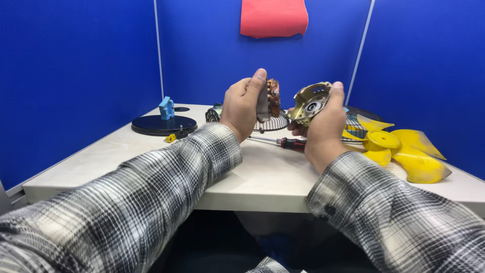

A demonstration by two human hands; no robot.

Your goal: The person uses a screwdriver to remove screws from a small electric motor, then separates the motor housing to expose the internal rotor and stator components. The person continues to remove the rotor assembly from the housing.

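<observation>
My left hand (pixel 244 105) grips a motor stator with copper windings (pixel 273 97), held upright above the table. My right hand (pixel 323 124) holds a gold-coloured metal motor end cover (pixel 309 102) with a bearing at its centre, tilted toward the stator and a short gap away from it. Below both hands a screwdriver with a red and black handle (pixel 288 142) lies on the pale table (pixel 151 151). Both forearms wear plaid sleeves.
A yellow fan blade (pixel 404 151) lies at the right. A wire fan grille (pixel 273 123) sits behind my hands, another behind the right hand. A dark round base (pixel 162 124) with a blue part (pixel 166 107) stands at the left. Blue partition walls surround the table.
</observation>
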